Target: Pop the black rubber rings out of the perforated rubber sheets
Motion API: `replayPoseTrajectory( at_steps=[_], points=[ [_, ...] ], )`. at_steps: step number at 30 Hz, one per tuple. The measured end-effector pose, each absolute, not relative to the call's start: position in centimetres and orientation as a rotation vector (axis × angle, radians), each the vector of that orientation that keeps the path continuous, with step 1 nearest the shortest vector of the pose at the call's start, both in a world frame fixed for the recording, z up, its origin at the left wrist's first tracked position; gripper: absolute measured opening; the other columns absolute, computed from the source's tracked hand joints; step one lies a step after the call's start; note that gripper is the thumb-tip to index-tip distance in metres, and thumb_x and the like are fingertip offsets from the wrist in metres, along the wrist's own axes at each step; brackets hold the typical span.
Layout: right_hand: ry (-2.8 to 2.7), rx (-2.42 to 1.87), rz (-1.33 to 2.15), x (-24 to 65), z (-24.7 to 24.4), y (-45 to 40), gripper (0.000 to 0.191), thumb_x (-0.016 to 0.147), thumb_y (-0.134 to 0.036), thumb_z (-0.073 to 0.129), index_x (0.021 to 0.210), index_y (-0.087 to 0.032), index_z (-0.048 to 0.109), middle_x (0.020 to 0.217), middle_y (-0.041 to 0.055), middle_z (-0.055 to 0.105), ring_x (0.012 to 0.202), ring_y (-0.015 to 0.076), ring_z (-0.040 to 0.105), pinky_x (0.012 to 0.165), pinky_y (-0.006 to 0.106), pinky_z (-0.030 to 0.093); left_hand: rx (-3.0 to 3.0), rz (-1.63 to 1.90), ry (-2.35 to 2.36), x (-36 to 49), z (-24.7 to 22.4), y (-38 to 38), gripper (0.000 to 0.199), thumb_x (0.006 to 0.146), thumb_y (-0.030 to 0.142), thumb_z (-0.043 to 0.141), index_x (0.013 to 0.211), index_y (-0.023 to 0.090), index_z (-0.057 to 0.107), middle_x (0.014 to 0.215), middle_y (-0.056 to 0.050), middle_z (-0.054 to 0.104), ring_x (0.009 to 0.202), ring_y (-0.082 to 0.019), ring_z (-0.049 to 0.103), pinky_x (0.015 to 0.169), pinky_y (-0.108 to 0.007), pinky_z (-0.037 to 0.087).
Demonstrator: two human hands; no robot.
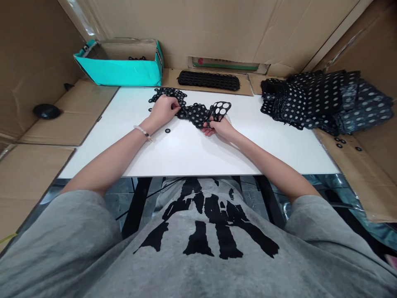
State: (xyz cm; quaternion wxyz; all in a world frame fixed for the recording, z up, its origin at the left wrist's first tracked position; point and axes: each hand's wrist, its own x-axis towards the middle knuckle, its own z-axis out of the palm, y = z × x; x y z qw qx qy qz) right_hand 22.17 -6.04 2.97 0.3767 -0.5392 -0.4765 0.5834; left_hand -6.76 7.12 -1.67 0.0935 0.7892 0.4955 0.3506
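Note:
A black perforated sheet (196, 114) with round spots lies crumpled on the white table between my hands. My right hand (218, 125) grips its right end, where a flap with large round holes sticks up past the fingers. At the left end, my left hand (167, 107) has its thumb and fingers pinched together; what is between the fingertips is too small to make out. Behind the left hand lies a heap of small black rings (169, 92). A single black ring (168, 130) rests on the table below the hands.
A turquoise box (124, 72) holding some black rings stands at the back left. A black perforated block (208, 80) lies at the back middle. Stacked black dotted sheets (322, 99) fill the right side, with loose rings (339, 145) nearby. A black oval object (46, 111) sits far left.

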Motion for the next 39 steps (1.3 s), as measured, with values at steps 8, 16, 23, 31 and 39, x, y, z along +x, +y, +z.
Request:
replayPoseTrajectory(
  at_steps=[8,16,23,31,39],
  points=[
    [-1.216,-1.369,1.492,22.1,3.1,-6.1,0.034,0.09,0.01,0.059,0.082,-0.024,0.06,0.076,0.0048,0.079,0.064,0.0149,0.07,0.068,0.026,0.062,2.473,1.11,1.274,-4.7,0.2,4.3,0.021,0.107,0.043,0.075,0.098,0.028,0.086,0.094,-0.011,0.08,0.104,-0.036,0.065,0.116,-0.059,0.055],
    [-1.364,-1.345,1.404,22.3,2.3,-5.5,0.03,0.097,0.006,0.067,0.084,-0.021,0.066,0.073,-0.001,0.076,0.064,0.0139,0.07,0.069,0.026,0.059,2.62,0.75,0.86,0.1,1.4,-1.3,0.015,0.099,0.039,0.09,0.103,0.026,0.084,0.096,-0.009,0.085,0.102,-0.034,0.072,0.099,-0.049,0.058],
    [-1.405,-1.311,1.398,22.4,1.9,-5.6,0.03,0.106,0.0,0.071,0.087,-0.022,0.066,0.066,-0.0031,0.071,0.061,0.0119,0.066,0.062,0.021,0.056,2.524,0.753,0.958,-0.3,1.1,-0.9,0.02,0.093,0.037,0.094,0.095,0.026,0.078,0.097,-0.006,0.084,0.105,-0.032,0.074,0.099,-0.045,0.058],
    [-1.405,-1.335,1.408,22.4,2.3,-5.7,0.037,0.106,0.007,0.067,0.08,-0.02,0.07,0.073,0.0,0.078,0.062,0.0112,0.068,0.063,0.021,0.057,2.49,0.747,0.916,0.1,0.7,-0.9,0.015,0.102,0.037,0.084,0.095,0.025,0.078,0.096,-0.006,0.084,0.105,-0.031,0.074,0.099,-0.044,0.058],
    [-1.48,-1.327,1.331,22.6,1.7,-5.5,0.038,0.106,0.006,0.07,0.08,-0.021,0.07,0.074,0.0004,0.08,0.063,0.0121,0.068,0.063,0.022,0.059,2.479,0.737,0.909,-0.1,0.3,-0.6,0.018,0.102,0.041,0.083,0.096,0.025,0.08,0.096,-0.005,0.085,0.101,-0.028,0.075,0.096,-0.04,0.057]
  ],
)
